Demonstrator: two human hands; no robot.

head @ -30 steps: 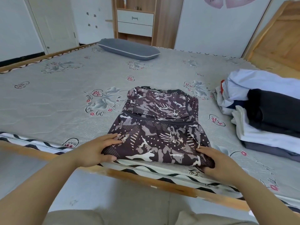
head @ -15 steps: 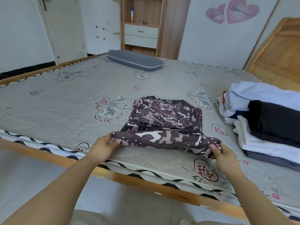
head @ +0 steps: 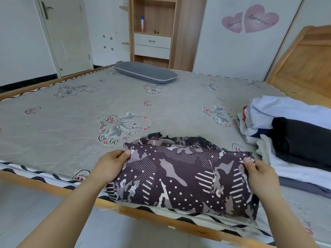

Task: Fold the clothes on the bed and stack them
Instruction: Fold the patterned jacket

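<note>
A dark camouflage-patterned garment (head: 180, 172) lies at the near edge of the bed (head: 71, 108). Its near half is raised and turned over toward the far half, whose edge shows just behind. My left hand (head: 112, 164) pinches the garment's upper left corner. The upper right corner is pinched by my right hand (head: 258, 173). At the right of the bed sits a stack of folded clothes (head: 295, 140) in white, pale blue, black and grey.
A grey pillow (head: 146, 72) lies at the far side of the mattress. The wooden bed frame (head: 161, 216) runs along the near edge. A wooden headboard (head: 304, 63) stands at the right, with a shelf unit (head: 152, 31) and a door (head: 66, 34) behind the bed.
Both hands took hold of the garment's near hem, lifted it off the mattress and carried it up and away from me, folding the near half over. The camera view has tilted up.
</note>
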